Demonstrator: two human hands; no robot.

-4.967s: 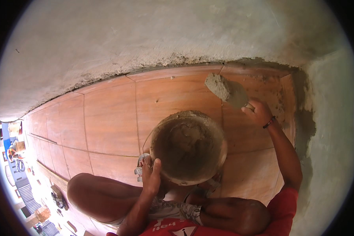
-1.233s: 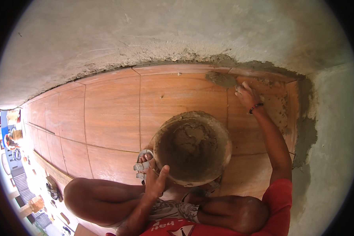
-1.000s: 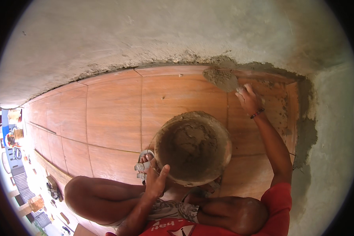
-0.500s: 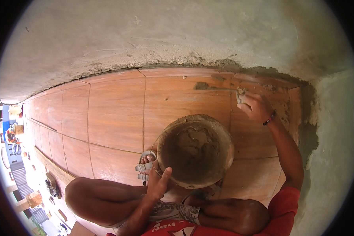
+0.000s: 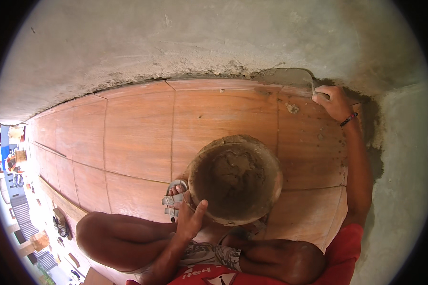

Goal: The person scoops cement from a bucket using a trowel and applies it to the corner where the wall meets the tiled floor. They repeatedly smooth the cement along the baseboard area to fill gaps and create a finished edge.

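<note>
My right hand (image 5: 333,102) is closed round the handle of a trowel. The trowel's flat grey blade (image 5: 287,76) lies against the foot of the wall, along the top of the tile skirting (image 5: 214,87). Between my knees is a round, mortar-crusted bucket (image 5: 272,190) with wet grey mortar (image 5: 238,166) inside. My left hand (image 5: 191,221) grips the bucket at its near left side, thumb up by the rim and fingers partly hidden.
Orange-brown tiles (image 5: 138,128) cover the floor. A lump of mortar (image 5: 292,108) and small crumbs lie on them near my right hand. The plastered wall (image 5: 176,38) meets a side wall (image 5: 406,142) at the right. A sandal (image 5: 62,223) lies at far left.
My right hand has moved up and to the right, bringing the trowel from over the floor tiles to the wall's foot. My left hand stays on the bucket.
</note>
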